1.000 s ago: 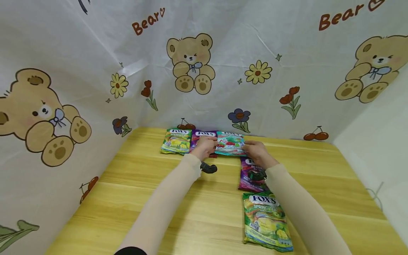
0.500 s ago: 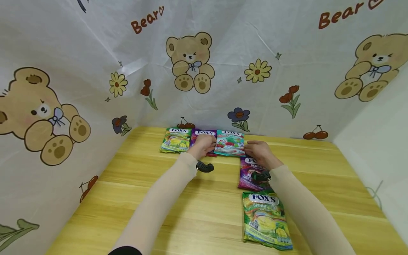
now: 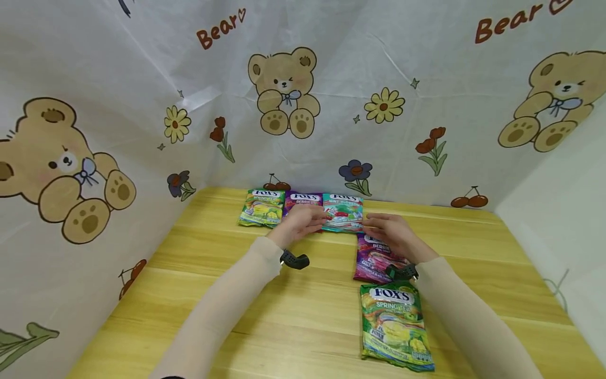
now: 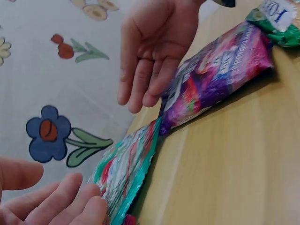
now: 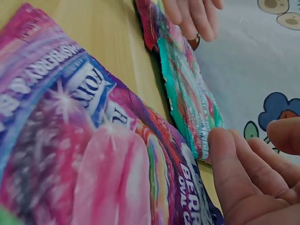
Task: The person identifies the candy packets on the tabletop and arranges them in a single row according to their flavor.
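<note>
A teal FOX'S mint blossom candy bag (image 3: pixel 343 213) lies flat at the back of the table, between my two hands. At its left edge is my left hand (image 3: pixel 301 223), fingers relaxed and holding nothing, partly covering a purple berries candy bag (image 3: pixel 304 198). On the other side my right hand (image 3: pixel 394 232) has its fingers extended by the teal bag's right edge; whether they touch it I cannot tell. Under the right hand and wrist lies a second purple berries bag (image 3: pixel 374 263). The right wrist view shows the teal bag (image 5: pixel 187 101) beside loosely spread right fingers (image 5: pixel 225 154).
A green-yellow spring tea bag (image 3: pixel 262 209) ends the back row on the left. Another spring tea bag (image 3: pixel 395 329) lies nearer, below the front purple bag. The wooden table (image 3: pixel 284 300) meets a bear-print cloth wall (image 3: pixel 331 147) at the back and left.
Both hands have let go of the teal bag's edges and drawn slightly apart, the left leftward, the right rightward. The teal bag now lies flat beside the back purple bag.
</note>
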### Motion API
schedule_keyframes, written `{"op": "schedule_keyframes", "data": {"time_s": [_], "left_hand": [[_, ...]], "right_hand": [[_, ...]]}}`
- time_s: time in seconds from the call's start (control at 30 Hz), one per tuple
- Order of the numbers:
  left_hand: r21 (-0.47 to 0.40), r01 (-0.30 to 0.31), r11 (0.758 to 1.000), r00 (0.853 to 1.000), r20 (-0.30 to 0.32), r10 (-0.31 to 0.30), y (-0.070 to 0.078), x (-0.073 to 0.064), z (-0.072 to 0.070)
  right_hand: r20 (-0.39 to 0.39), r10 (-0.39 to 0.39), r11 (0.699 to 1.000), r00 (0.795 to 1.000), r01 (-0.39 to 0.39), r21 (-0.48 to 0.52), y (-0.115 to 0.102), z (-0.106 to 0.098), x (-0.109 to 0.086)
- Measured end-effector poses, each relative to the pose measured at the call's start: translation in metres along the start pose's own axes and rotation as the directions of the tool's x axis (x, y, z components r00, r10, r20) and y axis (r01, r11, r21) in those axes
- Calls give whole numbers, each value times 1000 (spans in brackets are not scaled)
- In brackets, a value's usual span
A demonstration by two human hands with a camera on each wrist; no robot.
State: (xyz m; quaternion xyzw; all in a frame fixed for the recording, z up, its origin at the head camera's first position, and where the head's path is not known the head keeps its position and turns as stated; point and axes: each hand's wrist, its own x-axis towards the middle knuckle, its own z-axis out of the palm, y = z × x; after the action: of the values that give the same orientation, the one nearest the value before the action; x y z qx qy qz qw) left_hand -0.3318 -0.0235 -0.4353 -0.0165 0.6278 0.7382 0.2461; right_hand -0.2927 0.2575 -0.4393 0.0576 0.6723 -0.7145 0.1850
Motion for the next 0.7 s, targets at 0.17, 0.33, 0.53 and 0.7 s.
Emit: {"op": "schedule_keyframes", "data": {"time_s": [0.17, 0.33, 0.53, 0.7], "left_hand": [[38, 23, 999, 998, 50, -25, -9, -14, 8], [49, 67, 997, 993, 99, -71, -23, -24, 15], [73, 102, 992, 987, 120, -111, -44, -30, 19], [66, 106, 992, 989, 97, -112, -58, -32, 21]], "right_hand": [[71, -44, 993, 996, 52, -107, 2, -9, -20], [72, -58, 976, 996, 72, -206, 6, -19, -39], [26, -90, 973, 996, 94, -213, 13, -30, -57], [-12, -126, 972, 992, 121, -202, 20, -43, -67]]}}
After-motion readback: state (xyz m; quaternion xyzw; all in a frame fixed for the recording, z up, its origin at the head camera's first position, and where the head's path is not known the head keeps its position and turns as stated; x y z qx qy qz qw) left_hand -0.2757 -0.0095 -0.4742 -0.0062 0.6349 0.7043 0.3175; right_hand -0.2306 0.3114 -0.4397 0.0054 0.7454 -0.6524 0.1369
